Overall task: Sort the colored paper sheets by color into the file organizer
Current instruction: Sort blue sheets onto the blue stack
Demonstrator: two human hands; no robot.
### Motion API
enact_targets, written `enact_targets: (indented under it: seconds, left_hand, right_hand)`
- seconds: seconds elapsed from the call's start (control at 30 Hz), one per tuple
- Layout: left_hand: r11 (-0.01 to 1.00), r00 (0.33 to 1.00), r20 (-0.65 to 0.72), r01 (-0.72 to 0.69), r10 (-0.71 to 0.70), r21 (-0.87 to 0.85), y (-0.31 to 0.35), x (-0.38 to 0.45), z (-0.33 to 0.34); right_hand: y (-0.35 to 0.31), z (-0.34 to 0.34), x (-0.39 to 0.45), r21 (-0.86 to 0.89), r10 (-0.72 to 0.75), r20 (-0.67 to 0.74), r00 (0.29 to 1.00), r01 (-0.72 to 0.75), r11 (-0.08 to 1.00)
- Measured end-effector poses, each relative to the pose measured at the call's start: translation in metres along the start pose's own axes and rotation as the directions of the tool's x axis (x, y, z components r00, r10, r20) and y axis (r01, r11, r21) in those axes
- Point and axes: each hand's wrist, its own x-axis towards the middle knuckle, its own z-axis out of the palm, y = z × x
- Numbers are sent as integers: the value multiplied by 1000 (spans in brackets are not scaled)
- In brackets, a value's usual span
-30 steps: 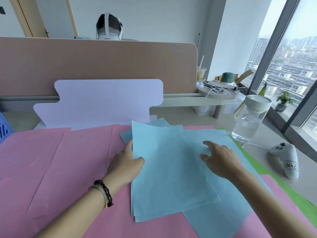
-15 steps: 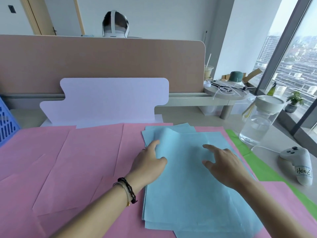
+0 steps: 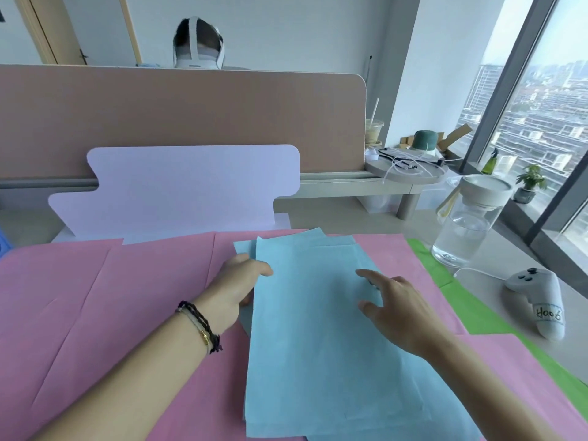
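Note:
Several light blue paper sheets (image 3: pixel 318 351) lie in a rough stack in the middle of the desk, on top of pink sheets (image 3: pixel 111 297). My left hand (image 3: pixel 234 289) pinches the stack's left edge, thumb on top and fingers tucked under it. My right hand (image 3: pixel 397 310) rests on the stack with its fingers spread and straight. Green sheets (image 3: pixel 428 262) stick out from under the pink ones at the right. A sliver of the blue file organizer (image 3: pixel 3 246) shows at the far left edge.
A pale lavender cardboard cutout (image 3: pixel 178 186) stands behind the sheets against the desk divider (image 3: pixel 191 116). A water jug (image 3: pixel 464 224) and a white game controller (image 3: pixel 541 300) sit at the right by the window. Another person's head shows behind the divider.
The fanned blue sheets have been drawn together and turned into a straighter stack. My left hand has shifted to the right along the stack's left edge; my right hand stays on top.

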Motion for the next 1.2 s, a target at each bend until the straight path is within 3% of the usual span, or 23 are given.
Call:
enact_targets:
  seconds: [0.17, 0.43, 0.53, 0.67, 0.83, 0.9, 0.97, 1.03, 1.13, 1.2]
  left_hand:
    - [995, 995, 3, -96, 96, 17, -2, 13, 7]
    - [973, 995, 30, 103, -99, -205, 15, 27, -3]
    - [978, 984, 109, 154, -139, -141, 22, 31, -10]
    - [996, 978, 189, 86, -84, -3, 19, 30, -26]
    - [943, 873, 486, 184, -29, -276, -7, 25, -45]
    - [863, 821, 569, 254, 46, -437, -19, 22, -48]
    - [729, 798, 583, 308, 152, -611, -28, 13, -47]
    - [681, 815, 551, 301, 180, -668, -29, 1, -41]
    - [814, 828, 543, 213, 143, -540, -28, -16, -24]
    - [888, 894, 442, 148, 68, -436, -26, -20, -11]
  right_hand:
    - [-3, 2, -2, -48, -5, -9, 1000, 5, 999]
    - [0, -1, -6, -39, -21, -21, 1000, 20, 999]
    - [0, -2, -5, -22, -14, -18, 1000, 13, 1000]
    - [1, -2, -5, -26, -5, -16, 1000, 5, 1000]
    - [-2, 2, -5, -53, 10, -18, 1000, -11, 999]
    - [-3, 5, -5, -77, 25, -29, 999, -27, 997]
    - [-3, 7, -5, -112, 32, -36, 999, -35, 993]
    - [-2, 8, -3, -142, 31, -44, 999, -37, 989]
    - [-6, 6, -2, -135, 20, -41, 999, -25, 990]
    - [-9, 2, -4, -46, -3, 3, 1000, 3, 999]
